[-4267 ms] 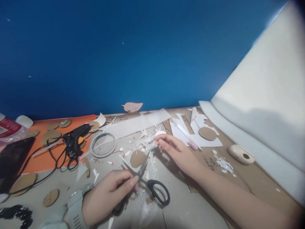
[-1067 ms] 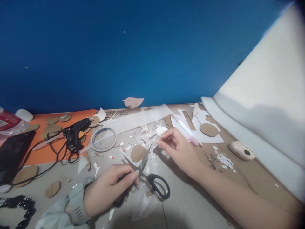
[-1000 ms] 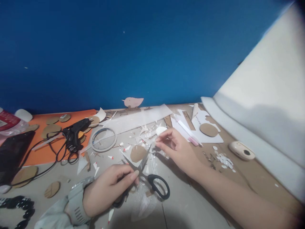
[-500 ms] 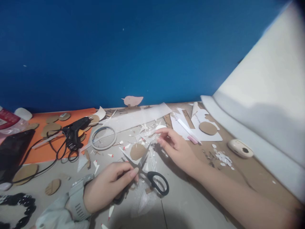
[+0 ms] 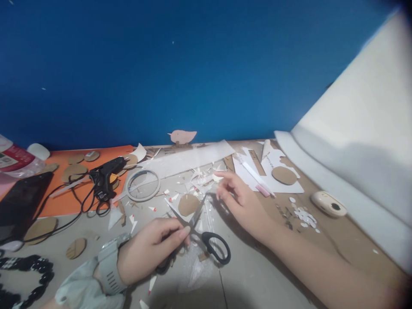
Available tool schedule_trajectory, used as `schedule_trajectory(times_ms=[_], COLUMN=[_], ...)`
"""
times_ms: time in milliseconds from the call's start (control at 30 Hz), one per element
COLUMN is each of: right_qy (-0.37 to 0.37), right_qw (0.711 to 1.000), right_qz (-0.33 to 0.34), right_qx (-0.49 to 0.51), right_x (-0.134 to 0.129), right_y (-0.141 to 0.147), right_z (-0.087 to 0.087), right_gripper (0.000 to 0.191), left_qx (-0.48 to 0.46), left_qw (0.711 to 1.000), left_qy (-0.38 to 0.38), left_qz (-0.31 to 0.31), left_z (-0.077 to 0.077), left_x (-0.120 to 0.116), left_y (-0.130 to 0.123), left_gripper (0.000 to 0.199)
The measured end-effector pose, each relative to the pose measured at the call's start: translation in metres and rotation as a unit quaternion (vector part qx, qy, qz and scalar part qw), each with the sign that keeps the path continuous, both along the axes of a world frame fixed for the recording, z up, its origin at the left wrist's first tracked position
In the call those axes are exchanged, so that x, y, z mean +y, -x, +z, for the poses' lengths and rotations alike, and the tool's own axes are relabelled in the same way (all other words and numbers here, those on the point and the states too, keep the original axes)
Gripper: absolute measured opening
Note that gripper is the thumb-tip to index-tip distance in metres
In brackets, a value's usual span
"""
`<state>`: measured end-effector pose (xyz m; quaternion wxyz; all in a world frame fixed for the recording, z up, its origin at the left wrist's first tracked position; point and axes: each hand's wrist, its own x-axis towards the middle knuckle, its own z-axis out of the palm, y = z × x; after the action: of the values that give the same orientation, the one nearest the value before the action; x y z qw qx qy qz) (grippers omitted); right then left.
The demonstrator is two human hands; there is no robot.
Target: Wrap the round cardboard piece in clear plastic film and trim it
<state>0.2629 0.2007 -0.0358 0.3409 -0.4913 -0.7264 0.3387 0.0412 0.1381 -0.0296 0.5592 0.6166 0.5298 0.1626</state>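
Note:
My left hand (image 5: 154,249), with a pale watch on its wrist, is closed on black-handled scissors (image 5: 193,226). The blades are spread and point away from me; one finger loop lies to the right of the hand. A small cardboard disc (image 5: 188,204) lies between the blades. My right hand (image 5: 238,199) is over the scraps just right of the blade tips, its fingers bent and apart, with nothing visible held in them. White paper and plastic scraps (image 5: 204,178) lie near its fingertips.
A black glue gun (image 5: 104,178) with its cord lies on orange paper (image 5: 67,208). Nearby are a tape roll (image 5: 143,185), a phone (image 5: 22,206) and a bottle (image 5: 19,156). On the right are white paper (image 5: 294,187), a cream device (image 5: 328,203) and white dots (image 5: 305,217). A blue wall (image 5: 193,73) stands behind.
The whole view has shifted slightly, so things appear a little further right. My left hand still holds the spread scissors; the right fingers stay bent and have hardly moved.

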Motion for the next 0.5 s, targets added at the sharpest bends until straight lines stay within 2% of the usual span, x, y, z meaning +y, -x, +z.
schedule_trajectory(times_ms=[67, 200, 300, 433, 500], right_qy=[-0.015, 0.018, -0.009, 0.032, 0.017], right_qw=[1.0, 0.999, 1.0, 0.999, 0.999], right_qz=[-0.003, -0.007, -0.014, 0.017, 0.036], right_qx=[-0.009, -0.025, -0.015, -0.023, -0.007], right_x=[0.0004, 0.0003, -0.0008, -0.0034, -0.004], right_y=[0.0004, -0.0003, -0.0004, 0.0004, 0.0004], right_z=[0.0, 0.0003, 0.0017, 0.0045, 0.0046], right_gripper=[0.03, 0.028, 0.03, 0.028, 0.029], left_qx=[-0.003, -0.005, -0.001, -0.01, -0.02], left_qw=[1.0, 1.0, 1.0, 1.0, 0.999], left_qy=[0.0, -0.003, -0.029, -0.02, -0.013], left_qz=[0.002, -0.001, -0.005, 0.009, 0.03], left_z=[-0.0001, 0.0009, 0.0019, 0.0005, -0.0014], left_x=[-0.0002, 0.0001, 0.0008, -0.001, -0.0022], left_y=[0.0001, 0.0004, 0.0003, -0.0007, -0.0012], left_gripper=[0.04, 0.04, 0.04, 0.041, 0.042])
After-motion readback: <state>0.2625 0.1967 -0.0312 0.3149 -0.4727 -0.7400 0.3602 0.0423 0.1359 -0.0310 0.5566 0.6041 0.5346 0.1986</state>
